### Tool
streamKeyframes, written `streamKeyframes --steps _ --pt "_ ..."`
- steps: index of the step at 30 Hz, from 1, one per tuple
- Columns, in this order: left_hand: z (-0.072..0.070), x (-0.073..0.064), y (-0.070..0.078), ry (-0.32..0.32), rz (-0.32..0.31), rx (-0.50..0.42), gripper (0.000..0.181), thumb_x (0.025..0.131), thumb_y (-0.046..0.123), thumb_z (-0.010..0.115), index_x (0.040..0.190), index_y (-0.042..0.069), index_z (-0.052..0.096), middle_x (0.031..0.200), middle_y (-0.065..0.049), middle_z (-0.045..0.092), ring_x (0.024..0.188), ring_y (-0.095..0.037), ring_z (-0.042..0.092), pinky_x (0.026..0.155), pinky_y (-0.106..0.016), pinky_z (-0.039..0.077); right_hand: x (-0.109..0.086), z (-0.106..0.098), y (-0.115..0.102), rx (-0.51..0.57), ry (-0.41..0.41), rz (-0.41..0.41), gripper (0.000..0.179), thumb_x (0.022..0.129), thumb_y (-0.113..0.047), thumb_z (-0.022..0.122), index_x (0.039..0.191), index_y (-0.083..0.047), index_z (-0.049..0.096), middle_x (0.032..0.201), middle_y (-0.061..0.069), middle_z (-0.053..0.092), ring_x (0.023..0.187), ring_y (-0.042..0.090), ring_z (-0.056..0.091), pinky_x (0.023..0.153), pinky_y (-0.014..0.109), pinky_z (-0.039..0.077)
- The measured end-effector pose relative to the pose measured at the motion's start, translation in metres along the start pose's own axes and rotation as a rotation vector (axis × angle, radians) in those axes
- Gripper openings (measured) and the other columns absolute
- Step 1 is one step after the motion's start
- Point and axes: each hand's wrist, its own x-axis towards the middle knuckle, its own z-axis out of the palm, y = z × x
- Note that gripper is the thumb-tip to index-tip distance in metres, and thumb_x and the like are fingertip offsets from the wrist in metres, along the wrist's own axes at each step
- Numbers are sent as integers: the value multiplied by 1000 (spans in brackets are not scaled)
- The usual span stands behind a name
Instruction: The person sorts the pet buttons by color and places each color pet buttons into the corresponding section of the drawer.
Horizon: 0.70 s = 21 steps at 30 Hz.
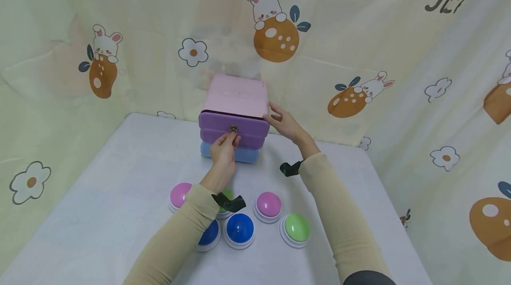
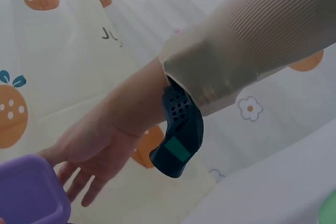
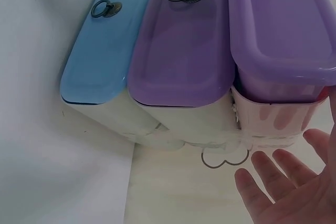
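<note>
Head view: left grip (image 1: 224, 151) pinches the ring (image 1: 233, 128) of the top drawer (image 1: 211, 120); right grip (image 1: 288, 126), fingers extended, appears to brace the side of the drawer stack (image 1: 239, 94) on the surface (image 1: 151, 156). Light bracing may let a pull at the ring drag or tip the stack. Left wrist view: the right grip's fingers do not wrap the stack, so slippage is possible. Right wrist view: the top drawer stands ajar from its pink case (image 3: 270, 116); excessive travel could drop it. Lower purple drawer (image 3: 184, 51) and blue drawer (image 3: 100, 56) appear closed.
</note>
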Motion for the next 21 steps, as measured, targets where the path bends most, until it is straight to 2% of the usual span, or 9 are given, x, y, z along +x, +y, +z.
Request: streamKeyframes --steps 12,17,21 --pt "-5 -3 0 -3 17 -20 9 87 5 67 86 4 58 86 -3 64 64 -4 63 75 -17 55 1 -1 -4 -26 -23 25 76 90 -55 53 152 -35 15 161 -2 13 145 27 25 111 54 31" --pt "-7 -4 1 -2 13 -20 8 87 5 67 88 3 59 86 -3 65 65 -4 63 83 -22 55 4 0 -6 -51 -27 17 78 89 -58 53 152 -34 12 161 -3 13 145 27 23 113 54 28" --pt "-7 -5 0 -6 7 -18 9 87 6 67 90 3 60 87 -3 65 66 -4 64 79 -19 55 4 0 -8 -57 -41 21 79 90 -57 52 153 -33 11 161 -3 11 146 29 19 114 54 25"
